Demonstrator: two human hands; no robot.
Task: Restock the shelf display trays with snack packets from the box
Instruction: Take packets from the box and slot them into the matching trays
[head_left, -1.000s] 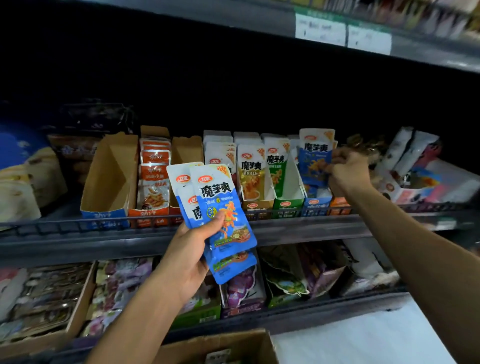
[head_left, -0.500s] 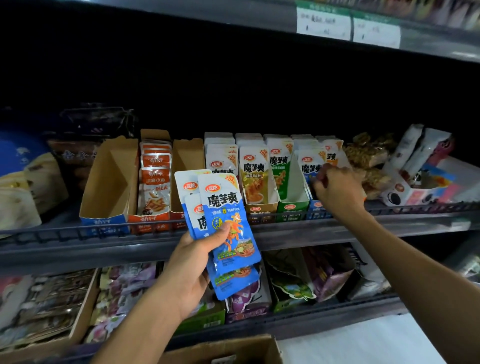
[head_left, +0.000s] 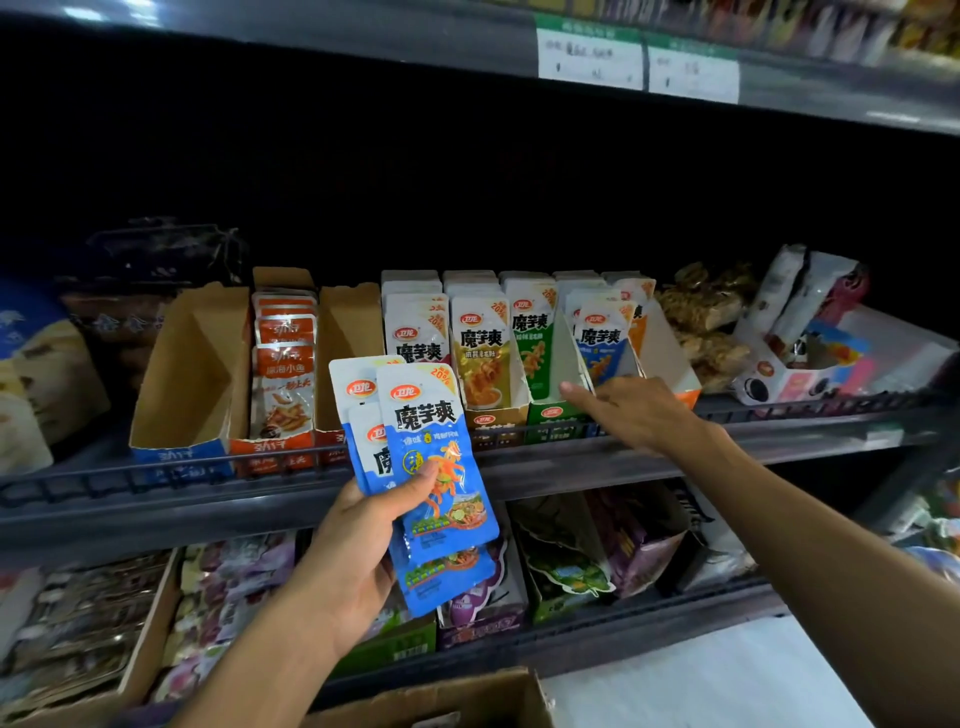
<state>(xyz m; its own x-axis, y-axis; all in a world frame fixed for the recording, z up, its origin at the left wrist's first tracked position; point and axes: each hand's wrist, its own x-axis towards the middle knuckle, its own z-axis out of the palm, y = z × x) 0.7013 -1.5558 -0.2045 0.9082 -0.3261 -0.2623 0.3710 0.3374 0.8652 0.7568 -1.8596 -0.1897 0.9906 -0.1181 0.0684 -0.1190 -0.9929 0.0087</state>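
Before the shelf, left hand (head_left: 358, 551) grips blue packets (head_left: 436, 457); right hand (head_left: 631, 410) spread, holding nothing.

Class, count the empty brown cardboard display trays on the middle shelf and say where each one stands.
2. One empty tray stands left of the orange packets; a narrower one stands right of them, partly behind the held blue packets. Others may be hidden.

The cardboard box (head_left: 431, 701) is cut off by the bottom edge. The price labels (head_left: 639, 65) at upper right are too blurred to read. The held blue packets (head_left: 436, 467) hide the left hand's fingers.
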